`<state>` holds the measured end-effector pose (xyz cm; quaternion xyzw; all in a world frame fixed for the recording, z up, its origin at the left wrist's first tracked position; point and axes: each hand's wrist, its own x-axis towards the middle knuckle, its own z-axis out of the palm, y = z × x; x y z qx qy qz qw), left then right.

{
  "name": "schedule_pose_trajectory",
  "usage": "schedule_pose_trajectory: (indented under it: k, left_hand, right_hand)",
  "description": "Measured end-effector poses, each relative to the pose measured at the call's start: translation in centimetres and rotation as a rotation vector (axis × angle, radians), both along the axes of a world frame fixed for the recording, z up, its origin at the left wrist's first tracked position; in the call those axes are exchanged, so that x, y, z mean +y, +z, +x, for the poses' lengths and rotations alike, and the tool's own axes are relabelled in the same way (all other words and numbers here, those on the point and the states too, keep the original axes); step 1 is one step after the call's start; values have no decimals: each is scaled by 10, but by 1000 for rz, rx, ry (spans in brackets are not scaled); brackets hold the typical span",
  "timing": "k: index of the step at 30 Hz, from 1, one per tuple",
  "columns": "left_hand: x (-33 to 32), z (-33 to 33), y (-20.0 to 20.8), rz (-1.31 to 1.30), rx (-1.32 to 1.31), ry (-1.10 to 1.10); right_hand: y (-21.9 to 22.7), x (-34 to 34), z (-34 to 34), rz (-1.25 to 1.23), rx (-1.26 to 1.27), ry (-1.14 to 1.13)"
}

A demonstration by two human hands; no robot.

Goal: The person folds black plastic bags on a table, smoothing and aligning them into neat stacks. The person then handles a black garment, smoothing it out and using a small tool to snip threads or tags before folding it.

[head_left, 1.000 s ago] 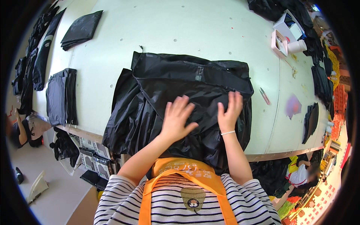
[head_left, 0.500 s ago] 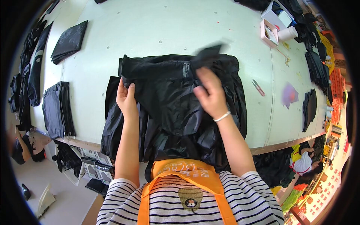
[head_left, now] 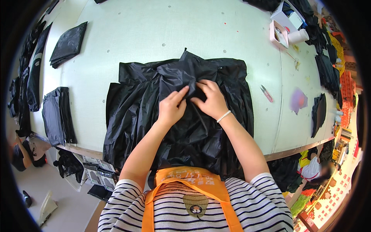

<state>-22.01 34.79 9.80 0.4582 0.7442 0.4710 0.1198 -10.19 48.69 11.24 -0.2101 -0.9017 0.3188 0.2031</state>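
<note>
A shiny black garment (head_left: 131, 104) lies spread and wrinkled along the near edge of the pale table, hanging over toward my lap. At its middle a loose flap of the cloth (head_left: 176, 75) is bunched up, with a peaked corner rising past the upper edge. My left hand (head_left: 172, 108) grips this flap from the left, index finger pressed along the fabric. Close beside it, my right hand (head_left: 211, 99), with a white bead bracelet at the wrist, has its bent fingers on the same gathered cloth. Part of the fabric between my fingertips is hidden.
Folded black garments (head_left: 68, 44) and a stack of them (head_left: 56, 116) lie at the left. Thread snips (head_left: 266, 94) and a purple piece (head_left: 298, 99) are on the right. Farther back stand a pink tray (head_left: 278, 34) and a white cup (head_left: 296, 36). Other people show at both sides.
My left hand has moved right from the garment's left corner to its middle. My right hand has come down and in, and the cloth has been turned over into a central bunched flap.
</note>
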Motion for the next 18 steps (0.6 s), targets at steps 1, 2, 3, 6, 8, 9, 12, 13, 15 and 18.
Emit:
schedule_pose_trajectory:
  k: [1,2,3,6,8,9,12,13,15,18]
  left_hand:
    - [2,-3,4,20,-33,38]
    - [2,-6,6,39,-66,75]
    - [4,-9,10,68,-54,63]
    - [2,-15,17,22,16,18]
    - [1,-20,14,-14,26,-26]
    - [1,-19,14,-26,30,-63]
    - [8,-18,3,-156,163,-232]
    - [10,-16,-7,-204,226,-273]
    - [12,-14,-14,-312,287,-340]
    - [9,-18,-16,-263,291,-349]
  right_hand:
    - [3,1,-6,58,-101,109]
    - [7,-6,-14,77,-96,133]
    - [-1,-12,-16,193,-194,119]
    - [-18,-13,-11,270,-227,164]
    - [-11,2,3,127,-140,274]
    - [-9,8,11,73,-85,290]
    - [-13,24,28,-7,-160,475]
    - [-11,24,28,3,-178,471]
    - [-6,21,31,21,-211,459]
    - [25,8,42,85,-211,481]
